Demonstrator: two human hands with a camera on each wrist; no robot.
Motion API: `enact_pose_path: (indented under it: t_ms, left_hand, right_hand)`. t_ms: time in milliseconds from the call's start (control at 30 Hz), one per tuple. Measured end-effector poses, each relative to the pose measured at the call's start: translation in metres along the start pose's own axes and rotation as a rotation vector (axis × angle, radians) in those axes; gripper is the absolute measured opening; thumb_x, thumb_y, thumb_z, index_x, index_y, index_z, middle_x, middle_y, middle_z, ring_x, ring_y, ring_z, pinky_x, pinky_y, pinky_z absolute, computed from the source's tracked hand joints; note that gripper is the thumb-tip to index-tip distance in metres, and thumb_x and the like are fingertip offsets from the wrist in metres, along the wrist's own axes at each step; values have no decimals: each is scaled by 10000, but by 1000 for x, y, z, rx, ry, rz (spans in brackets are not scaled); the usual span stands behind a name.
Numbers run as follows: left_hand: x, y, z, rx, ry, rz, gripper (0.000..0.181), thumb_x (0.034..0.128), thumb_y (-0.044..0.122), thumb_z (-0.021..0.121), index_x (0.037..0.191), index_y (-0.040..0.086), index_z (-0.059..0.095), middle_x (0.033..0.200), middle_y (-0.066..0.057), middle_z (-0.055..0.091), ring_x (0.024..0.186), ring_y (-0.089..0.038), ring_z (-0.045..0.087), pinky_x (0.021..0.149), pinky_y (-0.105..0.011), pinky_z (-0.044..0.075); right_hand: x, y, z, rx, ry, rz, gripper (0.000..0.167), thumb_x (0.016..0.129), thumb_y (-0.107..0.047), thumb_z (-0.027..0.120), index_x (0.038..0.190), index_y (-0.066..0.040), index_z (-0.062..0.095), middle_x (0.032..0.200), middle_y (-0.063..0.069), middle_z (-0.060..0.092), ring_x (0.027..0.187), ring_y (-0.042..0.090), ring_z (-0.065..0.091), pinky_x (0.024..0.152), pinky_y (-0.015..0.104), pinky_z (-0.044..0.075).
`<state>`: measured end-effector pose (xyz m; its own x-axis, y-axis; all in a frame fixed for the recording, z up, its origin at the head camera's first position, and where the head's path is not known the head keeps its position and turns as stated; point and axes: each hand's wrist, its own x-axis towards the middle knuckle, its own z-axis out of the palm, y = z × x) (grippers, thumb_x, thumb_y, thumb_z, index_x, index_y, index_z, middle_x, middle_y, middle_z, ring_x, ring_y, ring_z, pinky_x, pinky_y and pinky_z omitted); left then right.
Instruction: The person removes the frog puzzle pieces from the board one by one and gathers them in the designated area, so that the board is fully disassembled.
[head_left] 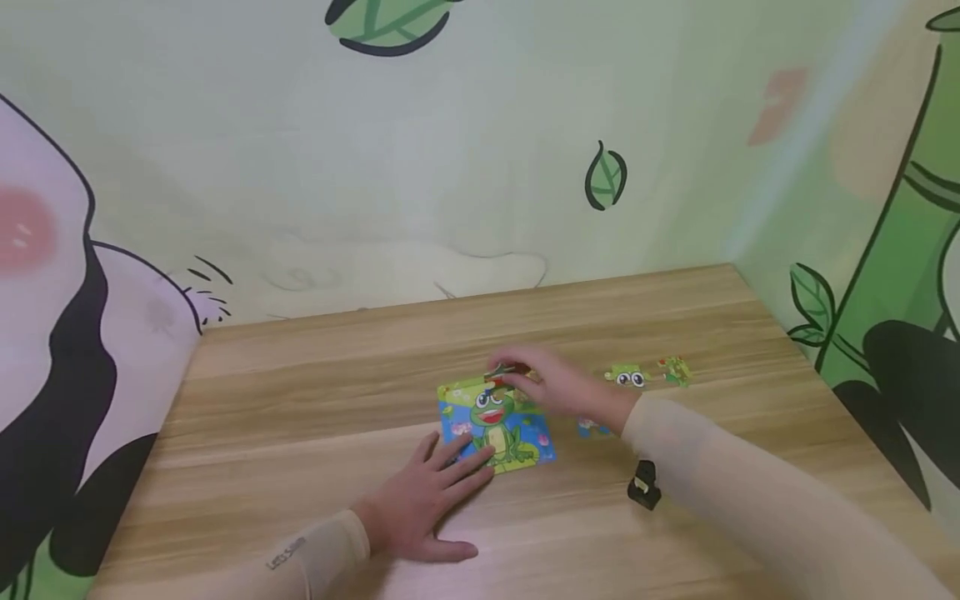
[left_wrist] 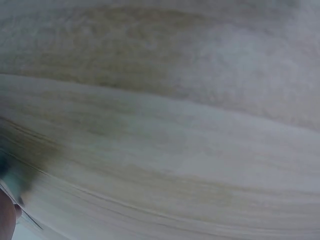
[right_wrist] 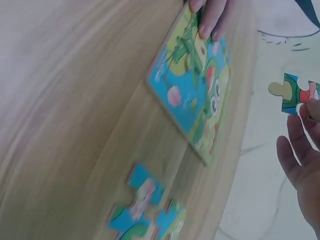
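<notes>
A frog picture board [head_left: 529, 433] lies on the wooden table, with a green frog on blue water. My left hand [head_left: 431, 504] rests palm down with spread fingers, its fingertips on the board's lower left part. My right hand [head_left: 555, 385] is raised over the board's upper right edge and pinches a jigsaw puzzle piece [right_wrist: 291, 96] between thumb and fingers. In the right wrist view that piece shows green, blue and red patches and a rounded tan knob. The left wrist view holds mostly blurred tabletop, with a bit of skin at its lower left corner.
Right of the board lie several loose puzzle pieces, among them one with two eyes [head_left: 627, 377], a green one [head_left: 675, 371] and a blue one [head_left: 592, 427] partly behind the right wrist. A small black object [head_left: 643, 487] stands beside the right forearm. A painted wall [head_left: 375, 183] rises behind the table.
</notes>
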<state>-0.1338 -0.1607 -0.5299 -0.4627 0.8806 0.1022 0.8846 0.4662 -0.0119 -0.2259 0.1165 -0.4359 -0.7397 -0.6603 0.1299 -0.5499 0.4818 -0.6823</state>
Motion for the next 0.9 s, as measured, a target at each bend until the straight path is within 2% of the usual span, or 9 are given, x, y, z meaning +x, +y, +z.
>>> enact_pose_path:
  t_ms: [100,267,633,800,900]
  left_hand:
    - [1,-1,1,-3,-7,3,940,936,753,548,1632,146,373,1728,-82,309,1570,-420,311,1136,-723,354]
    - [2,-2,2,10,-27,2,952,934,779,518,1635,152,367,1735,-91,290,1574,-422,300,1153,-721,336]
    - [4,-1,0,30,-11,7,944,924,773,545,1619,152,397,1714,-112,328,1555,-429,333,1154,-714,340]
    - [4,-1,1,49,21,18,948,915,780,550,1609,147,414,1700,-123,353,1540,-430,359,1136,-717,362]
    - [3,-3,-1,30,46,18,948,913,773,564,1604,140,420,1694,-138,360,1539,-442,357,1129,-731,360]
  right_hand:
    - [-7,5,-5,27,2,71,276,1058,-71,598,1328,-81,655,1319,97,705,1210,261,682,1038,407,561]
    - [-19,12,-15,36,22,116,303,1068,-78,582,1364,-92,641,1381,104,676,1237,277,664,1056,434,547]
    - [-59,49,-37,-2,78,165,279,1047,-4,580,1316,-24,649,1266,175,712,1120,315,685,964,476,570]
    - [-78,63,-48,-25,99,220,319,1060,-24,571,1373,-2,626,1343,210,685,1236,389,662,1023,530,547]
    - [-88,70,-55,-17,103,242,342,1058,-7,563,1396,14,608,1371,238,666,1285,431,633,1047,556,530]
